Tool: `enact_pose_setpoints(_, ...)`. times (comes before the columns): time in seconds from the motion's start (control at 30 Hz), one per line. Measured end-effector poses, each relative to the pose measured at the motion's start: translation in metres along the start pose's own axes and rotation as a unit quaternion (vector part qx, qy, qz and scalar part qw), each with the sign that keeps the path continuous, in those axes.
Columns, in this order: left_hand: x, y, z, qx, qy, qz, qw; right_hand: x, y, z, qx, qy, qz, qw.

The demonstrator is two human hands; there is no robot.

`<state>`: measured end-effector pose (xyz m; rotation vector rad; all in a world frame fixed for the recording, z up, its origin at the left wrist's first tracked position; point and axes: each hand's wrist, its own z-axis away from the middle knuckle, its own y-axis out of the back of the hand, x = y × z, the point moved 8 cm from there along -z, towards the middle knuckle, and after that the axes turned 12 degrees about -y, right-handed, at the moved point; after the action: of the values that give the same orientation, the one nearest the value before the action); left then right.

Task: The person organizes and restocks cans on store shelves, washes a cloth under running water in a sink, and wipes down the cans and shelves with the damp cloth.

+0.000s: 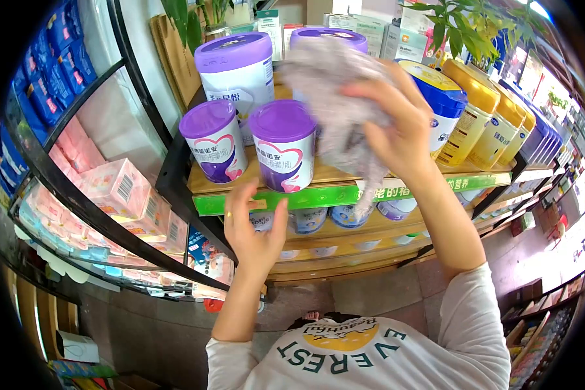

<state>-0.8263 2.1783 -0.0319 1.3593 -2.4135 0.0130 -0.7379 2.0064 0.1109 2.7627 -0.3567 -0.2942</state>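
A crumpled greyish cloth [335,84] hangs from my right hand [396,120], whose fingers are closed on it above the shelf. The cloth partly covers a large purple-lidded can [328,34] at the back. Just below the shelf's front edge, my left hand [253,227] has its thumb and fingers apart and holds nothing. Nearest to it stands a small milk powder can [284,153] with a purple lid and a heart outline. A matching small can [214,146] is to its left, and a larger purple-lidded can [235,71] rises behind them.
A green label strip [273,198] runs along the wooden shelf's front. Blue-lidded [439,97] and gold cans [478,104] stand to the right. At left, a black metal frame [78,195] holds pink tissue packs [120,188]. Lower shelves carry more cans. Plants stand behind.
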Motion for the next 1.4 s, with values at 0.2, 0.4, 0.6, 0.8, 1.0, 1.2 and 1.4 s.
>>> enact_pose_setpoints(0.2,-0.005,-0.03,-0.026,-0.098,-0.023,-0.119,0.988,-0.02,-0.111,-0.005,-0.194,-0.056,0.162,0.966)
enact_pose_setpoints(0.4,-0.02,-0.04,-0.016,-0.111,-0.01,-0.114,0.987,-0.029,-0.099,0.017,-0.025,-0.044,0.134,0.99)
enact_pose_setpoints(0.6,0.001,-0.038,-0.026,-0.052,-0.086,-0.082,0.992,-0.025,-0.066,0.029,0.051,0.0,-0.169,0.984)
enact_pose_setpoints(0.8,-0.029,-0.049,-0.023,-0.08,-0.024,-0.137,0.987,-0.052,-0.105,-0.055,-0.068,-0.008,-0.055,0.996)
enact_pose_setpoints(1.0,-0.01,-0.009,-0.004,-0.024,-0.086,-0.158,0.983,-0.039,-0.203,-0.033,-0.349,0.001,-0.011,0.937)
enact_pose_setpoints(1.2,-0.017,0.04,0.014,-0.01,-0.045,-0.158,0.986,-0.046,-0.186,-0.034,-0.31,-0.011,-0.071,0.948)
enact_pose_setpoints(1.4,-0.018,0.065,0.049,-0.029,-0.011,-0.144,0.989,-0.064,-0.13,-0.032,-0.039,0.14,-0.138,0.98)
